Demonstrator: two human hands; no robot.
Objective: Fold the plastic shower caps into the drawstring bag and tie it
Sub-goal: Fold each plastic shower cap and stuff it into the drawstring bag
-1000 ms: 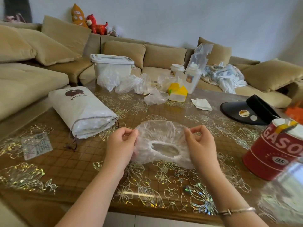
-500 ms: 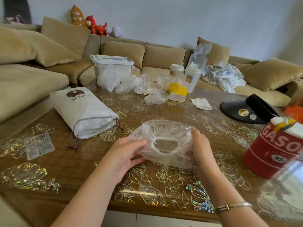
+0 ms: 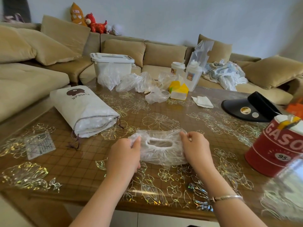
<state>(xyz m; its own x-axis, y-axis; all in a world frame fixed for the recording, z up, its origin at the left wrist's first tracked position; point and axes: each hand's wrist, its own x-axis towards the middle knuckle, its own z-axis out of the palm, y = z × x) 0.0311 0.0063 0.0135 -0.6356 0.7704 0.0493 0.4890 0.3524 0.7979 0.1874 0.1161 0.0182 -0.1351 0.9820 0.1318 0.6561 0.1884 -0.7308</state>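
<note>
Clear plastic shower cap (image 3: 161, 149): flattened on the bench (image 3: 73, 163), elastic opening facing up, stretched between both hands. Left hand (image 3: 123, 155): fingers pinched on the cap's left edge. Right hand (image 3: 194, 147): fingers pinched on its right edge. White drawstring bag (image 3: 83, 110): beyond the left hand, lying mouth-open. Loose caps (image 3: 132, 82): heaped far beyond both hands. Red tin (image 3: 277, 146): right of the right hand.

Floral-covered table (image 3: 164, 185): drawstring bag (image 3: 85, 110), shower cap (image 3: 161, 149), red tin (image 3: 277, 145), black visor (image 3: 250, 108).

Head camera looks forward and down (close) over the table (image 3: 68, 163).
</note>
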